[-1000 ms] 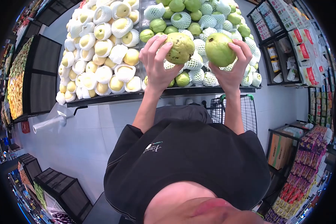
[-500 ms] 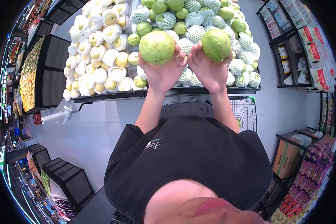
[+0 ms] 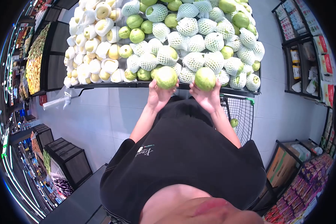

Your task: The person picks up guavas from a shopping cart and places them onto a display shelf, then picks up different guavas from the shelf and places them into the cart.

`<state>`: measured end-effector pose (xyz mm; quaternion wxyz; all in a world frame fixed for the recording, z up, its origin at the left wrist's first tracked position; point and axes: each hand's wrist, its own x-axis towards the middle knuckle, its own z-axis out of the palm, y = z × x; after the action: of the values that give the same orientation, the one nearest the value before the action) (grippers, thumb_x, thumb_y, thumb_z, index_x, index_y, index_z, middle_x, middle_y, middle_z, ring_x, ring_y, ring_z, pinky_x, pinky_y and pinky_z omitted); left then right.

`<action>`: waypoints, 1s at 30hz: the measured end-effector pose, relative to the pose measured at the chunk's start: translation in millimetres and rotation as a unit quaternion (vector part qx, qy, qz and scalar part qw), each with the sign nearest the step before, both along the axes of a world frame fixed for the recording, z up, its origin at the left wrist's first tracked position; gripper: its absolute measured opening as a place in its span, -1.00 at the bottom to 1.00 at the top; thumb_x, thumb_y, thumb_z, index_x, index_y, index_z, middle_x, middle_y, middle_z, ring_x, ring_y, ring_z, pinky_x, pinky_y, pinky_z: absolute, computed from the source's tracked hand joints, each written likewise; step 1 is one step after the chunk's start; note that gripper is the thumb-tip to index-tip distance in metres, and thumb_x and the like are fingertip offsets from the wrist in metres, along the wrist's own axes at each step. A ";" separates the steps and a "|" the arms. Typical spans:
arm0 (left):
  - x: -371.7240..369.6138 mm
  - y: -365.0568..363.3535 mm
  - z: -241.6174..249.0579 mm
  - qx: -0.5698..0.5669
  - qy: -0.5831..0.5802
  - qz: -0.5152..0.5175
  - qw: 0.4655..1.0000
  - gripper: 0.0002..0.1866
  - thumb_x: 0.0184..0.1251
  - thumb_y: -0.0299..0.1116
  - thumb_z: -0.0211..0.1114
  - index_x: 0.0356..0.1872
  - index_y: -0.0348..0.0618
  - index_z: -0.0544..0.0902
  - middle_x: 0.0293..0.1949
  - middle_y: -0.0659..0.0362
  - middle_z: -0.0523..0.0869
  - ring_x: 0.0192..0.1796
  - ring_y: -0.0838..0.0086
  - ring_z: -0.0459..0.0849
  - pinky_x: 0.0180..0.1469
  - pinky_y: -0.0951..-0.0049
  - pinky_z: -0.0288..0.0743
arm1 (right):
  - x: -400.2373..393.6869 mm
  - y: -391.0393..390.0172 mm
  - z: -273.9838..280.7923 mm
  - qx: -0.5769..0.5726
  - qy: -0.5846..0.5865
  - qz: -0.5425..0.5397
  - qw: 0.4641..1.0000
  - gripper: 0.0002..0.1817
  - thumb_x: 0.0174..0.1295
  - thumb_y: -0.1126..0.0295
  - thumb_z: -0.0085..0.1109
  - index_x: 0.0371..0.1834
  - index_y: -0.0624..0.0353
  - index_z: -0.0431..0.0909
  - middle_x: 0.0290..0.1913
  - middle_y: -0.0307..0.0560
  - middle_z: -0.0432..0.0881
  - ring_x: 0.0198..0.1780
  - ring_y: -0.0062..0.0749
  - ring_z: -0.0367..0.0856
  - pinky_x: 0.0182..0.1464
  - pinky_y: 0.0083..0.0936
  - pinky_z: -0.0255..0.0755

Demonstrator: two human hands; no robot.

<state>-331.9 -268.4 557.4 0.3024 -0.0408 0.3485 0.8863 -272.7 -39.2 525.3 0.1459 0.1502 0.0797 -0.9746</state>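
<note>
My left hand (image 3: 159, 96) is closed around the lower side of a green guava (image 3: 165, 77), holding it up at the near edge of the fruit display. A second guava (image 3: 205, 78) of similar size sits in the curled fingers of my right hand (image 3: 208, 99). Both guavas are bare, without foam nets, and are held side by side with a gap between them. Just beyond them lie many guavas in white foam nets (image 3: 194, 61), with some bare green guavas (image 3: 137, 35) among them.
Pale yellow fruit in foam sleeves (image 3: 95, 46) fills the display's left part. A wire shopping cart (image 3: 246, 112) stands by my right arm, with a green fruit (image 3: 233, 122) in it. A roll of plastic bags (image 3: 58, 102) hangs at the left front edge. Shelves (image 3: 304, 67) line the right.
Both hands have drawn back toward my body and lower, bringing the two guavas with them. More of the netted guavas behind now shows. Each hand still holds its guava.
</note>
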 end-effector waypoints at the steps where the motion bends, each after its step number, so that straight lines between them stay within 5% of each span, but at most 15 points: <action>1: 9.4 -2.4 -3.0 -0.011 -0.017 0.011 1.000 -0.21 0.40 0.30 0.16 0.37 -0.19 0.44 0.13 -0.06 0.66 0.05 0.28 0.68 0.05 0.36 0.55 | 7.4 2.7 -6.3 0.004 -0.018 0.004 1.000 -0.09 0.29 -0.41 0.05 0.32 0.27 0.39 0.12 0.06 0.54 0.16 -0.13 0.53 0.28 -0.21 0.44; 7: 35.1 -14.7 -23.2 -0.023 -0.061 0.043 0.997 -0.22 0.39 0.30 0.17 0.36 -0.14 0.44 0.11 -0.06 0.66 0.02 0.30 0.68 0.03 0.36 0.55 | 1.2 7.6 -10.8 0.095 -0.022 -0.027 0.995 -0.17 0.29 -0.33 0.14 0.32 0.19 0.42 0.13 0.05 0.57 0.13 -0.19 0.56 0.22 -0.25 0.44; 10: 13.7 -21.8 -16.5 -0.044 -0.012 0.080 0.996 -0.23 0.40 0.27 0.18 0.37 -0.17 0.43 0.10 -0.06 0.66 0.02 0.31 0.68 0.02 0.37 0.55 | -29.1 9.4 -0.6 0.226 0.075 -0.076 0.968 -0.20 0.29 -0.29 0.18 0.34 0.16 0.41 0.15 0.04 0.57 0.13 -0.22 0.56 0.24 -0.24 0.43; 13: -38.7 -36.0 -5.5 -0.177 0.123 0.131 0.968 -0.21 0.35 0.12 0.30 0.43 -0.25 0.39 0.18 0.03 0.65 0.14 0.31 0.67 0.18 0.32 0.53 | -67.6 10.7 14.8 0.352 0.109 -0.161 0.916 -0.07 0.21 -0.09 0.40 0.47 0.28 0.22 0.29 0.05 0.47 0.34 -0.11 0.49 0.44 -0.15 0.29; 14: -66.2 -46.5 -8.2 -0.228 0.214 0.107 0.944 -0.22 0.32 0.00 0.36 0.42 -0.32 0.39 0.19 0.05 0.65 0.21 0.32 0.65 0.33 0.25 0.47 | -81.4 12.3 21.8 0.362 0.134 -0.168 0.907 -0.20 0.25 0.10 0.43 0.43 0.29 0.28 0.29 0.05 0.49 0.34 -0.27 0.49 0.42 -0.27 0.35; 16: -107.5 -44.0 21.5 -0.358 0.284 0.132 0.880 -0.27 0.15 -0.19 0.59 0.27 -0.36 0.51 0.17 0.04 0.67 0.20 0.41 0.64 0.25 0.35 0.54 | -121.4 13.2 25.0 0.473 0.179 -0.161 0.847 -0.28 0.21 0.20 0.49 0.33 0.29 0.35 0.18 0.00 0.57 0.20 -0.38 0.57 0.28 -0.41 0.44; 20: -187.8 -43.2 3.4 -0.641 0.473 0.198 0.571 -0.13 -0.17 -0.03 0.67 0.21 -0.17 0.52 0.09 -0.04 0.65 0.21 0.10 0.59 0.31 0.14 0.42 | -197.8 -19.4 44.1 0.612 0.210 -0.163 0.745 -0.32 0.09 0.28 0.61 0.19 0.32 0.44 0.13 0.01 0.62 0.11 -0.42 0.62 0.20 -0.47 0.50; 23: -222.1 -46.5 -25.6 -0.692 0.519 0.160 0.476 -0.13 -0.21 0.00 0.62 0.21 -0.15 0.51 0.15 0.00 0.59 0.31 0.08 0.48 0.41 0.05 0.26 | -241.2 -40.1 35.3 0.754 0.209 -0.159 0.602 -0.24 -0.06 0.15 0.68 0.13 0.34 0.51 0.06 0.06 0.61 0.11 -0.25 0.59 0.22 -0.34 0.47; 26: -224.3 -57.1 -39.8 -0.704 0.526 0.150 0.453 -0.14 -0.19 -0.09 0.64 0.24 -0.12 0.50 0.22 0.00 0.54 0.40 0.07 0.39 0.44 0.00 0.22 | -264.0 -47.5 8.5 0.869 0.225 -0.156 0.412 -0.20 -0.16 0.08 0.66 0.15 0.25 0.55 0.06 0.13 0.55 0.16 -0.02 0.50 0.27 -0.16 0.40; 30: -211.7 -73.9 -36.3 -0.703 0.539 0.137 0.444 -0.04 -0.17 -0.04 0.68 0.38 0.03 0.45 0.39 0.04 0.37 0.52 0.11 0.23 0.44 -0.03 0.17 | -258.6 -56.9 -3.2 0.919 0.204 -0.174 0.288 -0.12 -0.11 0.11 0.63 0.30 0.22 0.46 0.20 0.14 0.49 0.33 0.03 0.37 0.43 -0.09 0.24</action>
<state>-543.6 -342.2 521.2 -0.2032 0.1991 0.9349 0.2121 -531.4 -96.0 522.1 -0.2820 -0.0076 0.9224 -0.2638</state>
